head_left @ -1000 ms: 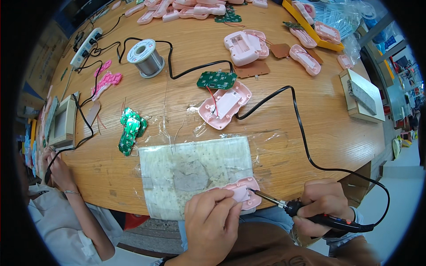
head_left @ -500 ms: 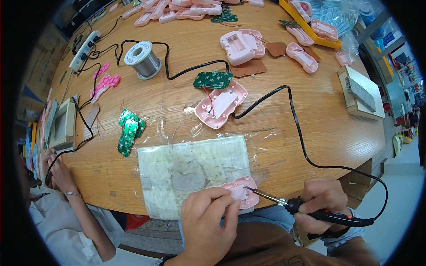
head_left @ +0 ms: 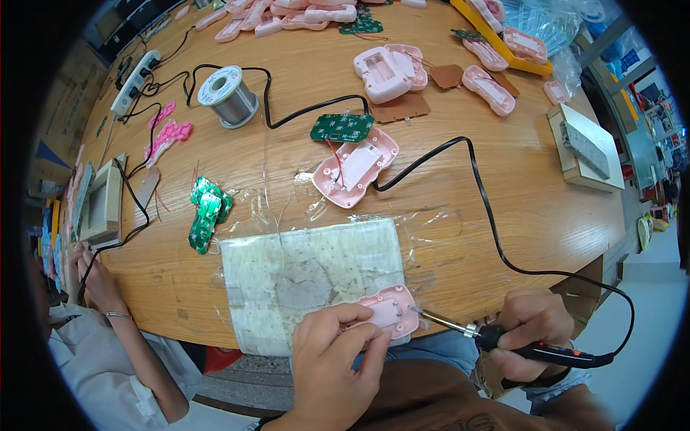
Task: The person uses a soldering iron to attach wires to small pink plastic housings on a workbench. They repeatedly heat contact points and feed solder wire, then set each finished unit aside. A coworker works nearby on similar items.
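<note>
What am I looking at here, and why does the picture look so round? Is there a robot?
No robot: these are a person's own bare hands. The picture comes from a wide fisheye camera worn on that person's head, looking down; such a lens bends straight edges.

The left hand holds a small pink casing over a pale pad. The right hand grips a soldering iron, its tip by the casing's right end; whether they touch is hard to tell.

On the wooden table are a spool of silvery wire, green circuit boards, a heap of pink casings and a white power strip. Another person's arm shows at left.
</note>
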Action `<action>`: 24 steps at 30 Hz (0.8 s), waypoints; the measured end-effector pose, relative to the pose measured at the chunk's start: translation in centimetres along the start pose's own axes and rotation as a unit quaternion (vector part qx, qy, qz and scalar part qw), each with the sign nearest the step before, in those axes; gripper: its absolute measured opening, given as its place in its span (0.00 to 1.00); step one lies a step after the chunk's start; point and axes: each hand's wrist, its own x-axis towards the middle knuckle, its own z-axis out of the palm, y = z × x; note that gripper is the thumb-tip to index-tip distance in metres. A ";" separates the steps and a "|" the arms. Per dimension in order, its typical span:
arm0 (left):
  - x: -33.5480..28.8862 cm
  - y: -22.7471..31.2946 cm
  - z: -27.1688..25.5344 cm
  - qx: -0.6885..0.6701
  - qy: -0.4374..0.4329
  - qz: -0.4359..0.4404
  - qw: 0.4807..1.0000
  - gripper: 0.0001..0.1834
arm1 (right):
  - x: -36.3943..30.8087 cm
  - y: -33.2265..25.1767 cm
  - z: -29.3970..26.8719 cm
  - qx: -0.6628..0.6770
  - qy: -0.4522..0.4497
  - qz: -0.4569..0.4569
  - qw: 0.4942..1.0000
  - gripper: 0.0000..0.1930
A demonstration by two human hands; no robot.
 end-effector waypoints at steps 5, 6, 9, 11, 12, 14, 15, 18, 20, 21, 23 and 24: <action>0.0 0.1 -0.1 0.008 -0.012 0.000 1.000 0.07 | -0.2 0.3 0.7 0.019 0.006 -0.016 1.000 0.11; 0.0 0.1 -0.1 0.009 -0.012 0.000 1.000 0.07 | -0.2 0.3 0.7 0.008 -0.007 -0.019 1.000 0.11; -0.1 0.0 0.1 0.017 -0.021 -0.013 1.000 0.07 | 0.0 0.0 0.4 -0.016 -0.042 -0.013 0.999 0.11; -0.1 0.0 0.2 0.028 -0.038 -0.040 0.998 0.07 | 0.1 -0.1 0.3 -0.029 -0.059 -0.009 0.998 0.11; -0.1 -0.1 0.3 0.034 -0.035 -0.033 0.998 0.07 | 0.1 -0.1 0.3 -0.026 -0.057 -0.009 0.998 0.10; -0.1 -0.1 0.3 0.047 -0.028 -0.018 0.998 0.07 | 0.1 -0.1 0.4 -0.021 -0.045 -0.008 0.999 0.10; 0.0 -0.1 0.3 0.039 -0.022 -0.011 0.999 0.07 | 0.1 0.0 0.5 -0.018 -0.043 -0.012 0.999 0.10; 0.1 0.0 0.2 0.024 -0.008 0.000 1.000 0.06 | 0.2 0.1 0.6 -0.017 -0.045 -0.015 0.999 0.10; 0.3 0.0 0.3 0.025 -0.006 0.002 1.000 0.06 | 0.3 0.2 0.6 -0.025 -0.054 -0.023 0.998 0.10; 0.3 0.1 0.3 0.029 -0.007 0.003 1.000 0.07 | 0.3 0.2 0.5 -0.034 -0.069 -0.032 0.996 0.10; 0.4 0.1 0.3 0.038 -0.010 0.005 0.999 0.08 | 0.5 0.1 0.3 -0.055 -0.095 -0.051 0.993 0.10; 0.4 0.2 0.0 0.035 -0.002 -0.008 0.999 0.08 | 0.5 0.0 0.2 -0.054 -0.082 -0.051 0.994 0.10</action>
